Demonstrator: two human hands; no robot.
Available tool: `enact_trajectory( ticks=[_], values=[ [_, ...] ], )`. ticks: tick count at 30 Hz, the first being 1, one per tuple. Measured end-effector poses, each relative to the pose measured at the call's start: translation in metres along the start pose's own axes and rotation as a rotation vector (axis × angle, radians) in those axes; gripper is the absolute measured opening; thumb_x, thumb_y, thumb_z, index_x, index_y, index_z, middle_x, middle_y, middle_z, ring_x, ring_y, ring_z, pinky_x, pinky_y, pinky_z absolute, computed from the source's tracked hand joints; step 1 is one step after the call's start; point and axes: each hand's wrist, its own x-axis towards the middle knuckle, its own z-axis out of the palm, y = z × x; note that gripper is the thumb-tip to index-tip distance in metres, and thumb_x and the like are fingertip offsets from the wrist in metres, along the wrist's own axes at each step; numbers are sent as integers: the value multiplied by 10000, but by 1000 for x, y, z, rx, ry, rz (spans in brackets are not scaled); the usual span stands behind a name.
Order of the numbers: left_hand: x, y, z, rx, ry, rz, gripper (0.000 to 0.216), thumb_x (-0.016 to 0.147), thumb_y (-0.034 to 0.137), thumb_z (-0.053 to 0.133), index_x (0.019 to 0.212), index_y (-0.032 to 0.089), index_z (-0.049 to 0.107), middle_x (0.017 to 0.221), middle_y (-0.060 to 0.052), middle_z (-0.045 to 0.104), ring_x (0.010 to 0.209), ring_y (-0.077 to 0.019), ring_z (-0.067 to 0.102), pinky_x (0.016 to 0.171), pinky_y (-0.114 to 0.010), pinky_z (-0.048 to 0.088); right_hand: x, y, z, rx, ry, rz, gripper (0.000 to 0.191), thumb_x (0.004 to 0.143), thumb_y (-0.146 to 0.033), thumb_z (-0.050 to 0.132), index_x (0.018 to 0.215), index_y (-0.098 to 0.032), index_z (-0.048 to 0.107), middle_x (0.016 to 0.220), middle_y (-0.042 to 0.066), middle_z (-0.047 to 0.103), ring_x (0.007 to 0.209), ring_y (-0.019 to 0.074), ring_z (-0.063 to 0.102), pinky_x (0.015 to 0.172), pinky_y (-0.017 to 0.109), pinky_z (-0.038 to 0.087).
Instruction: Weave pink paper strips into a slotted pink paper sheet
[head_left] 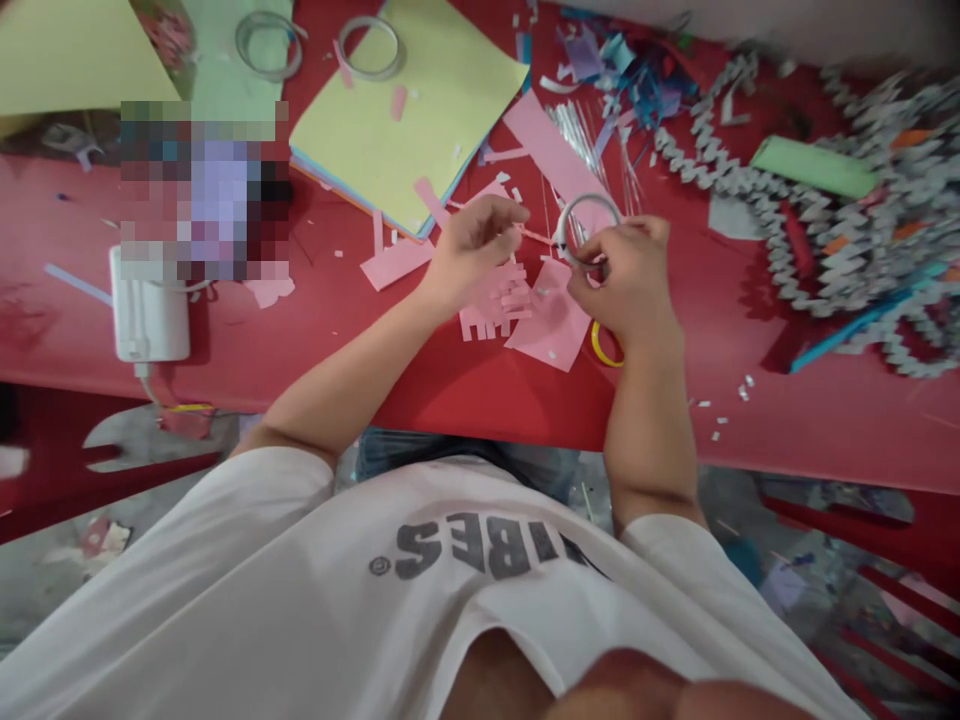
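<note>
My right hand [626, 270] grips a roll of tape [566, 225], a pale ring held tilted between thumb and fingers. Left of it, my left hand [476, 245] has thumb and index finger curled close together; whatever they pinch is too thin to make out. Just below my left hand is pink paper cut into a fringe [495, 305]. A pink paper piece [559, 325] lies between the hands, and a longer pink strip [551, 150] lies beyond them. Part of a yellow ring-shaped handle [606, 345] shows under my right wrist, the rest hidden.
Yellow paper sheets [405, 130] lie stacked at the back, with another tape ring [370, 48] on top. A white power bank [152, 315] with a cable sits left. Grey folded garlands [795, 250] and a green paper roll [814, 167] fill the right. Silvery wires [592, 150] lie behind my hands.
</note>
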Motion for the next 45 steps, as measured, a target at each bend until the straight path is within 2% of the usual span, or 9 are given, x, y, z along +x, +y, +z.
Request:
enact_trajectory(
  ticks=[2, 4, 9, 15, 22, 26, 34, 41, 45],
  values=[
    [-9, -5, 12, 88, -41, 43, 431, 853, 505, 731, 1183, 250, 621, 1094, -66, 677, 965, -195, 686, 796, -321, 573, -1, -8, 0, 35, 42, -34, 48, 879, -266, 591, 915, -235, 594, 856, 8, 671, 828, 193, 588, 1112, 473, 335],
    [-17, -10, 22, 94, -48, 16, 543, 819, 557, 766, 1229, 249, 590, 1110, -83, 696, 960, -201, 709, 759, -307, 592, -2, -16, 1, 64, 79, -76, 89, 911, -325, 572, 897, -241, 596, 861, 10, 682, 843, 208, 608, 1109, 482, 357],
    [-23, -10, 32, -66, 5, -36, 391, 882, 593, 678, 934, 209, 628, 749, -23, 671, 574, -125, 654, 501, -252, 534, -4, -31, 4, 45, 91, -84, 197, 980, -358, 455, 911, -251, 605, 927, 19, 691, 940, 241, 637, 1139, 559, 332],
    [-17, 0, 27, -96, 86, -22, 309, 957, 508, 618, 889, 206, 629, 719, -3, 682, 533, -99, 642, 473, -220, 525, -5, -35, 6, 79, 116, -122, 221, 1000, -350, 421, 903, -249, 593, 945, 15, 694, 950, 227, 648, 1159, 545, 326],
    [-17, 2, 24, -138, 88, -10, 244, 986, 408, 603, 891, 187, 640, 720, -2, 679, 535, -88, 647, 491, -206, 541, -3, -26, 23, 111, 281, -189, 179, 988, -374, 486, 914, -234, 569, 862, 0, 683, 896, 217, 653, 1086, 535, 379],
    [-20, 6, 25, -147, 87, -62, 195, 996, 356, 595, 918, 187, 652, 753, -3, 694, 583, -90, 679, 543, -208, 579, -3, -27, 26, 64, 332, -208, 161, 987, -380, 507, 931, -236, 552, 873, 8, 685, 895, 219, 651, 1078, 535, 385],
    [-22, 5, 29, -195, 131, -129, 210, 975, 366, 629, 940, 162, 671, 816, -28, 720, 706, -123, 740, 654, -245, 654, -3, -36, 27, -15, 286, -157, 239, 1029, -368, 415, 913, -225, 568, 897, 22, 685, 972, 238, 655, 1099, 583, 343],
    [-20, 2, 29, -79, 142, -107, 196, 973, 331, 636, 865, 168, 643, 742, -4, 682, 612, -96, 700, 555, -204, 604, -3, -37, 25, -16, 253, -187, 209, 1023, -304, 436, 893, -230, 581, 895, 4, 702, 977, 227, 659, 1091, 579, 338],
    [-17, -1, 22, -42, 163, -65, 239, 987, 432, 604, 913, 206, 619, 736, 12, 658, 596, -92, 665, 556, -250, 585, -2, -35, 27, -12, 225, -159, 207, 1011, -292, 441, 882, -234, 592, 886, 22, 697, 955, 237, 651, 1076, 586, 356]
  ],
)
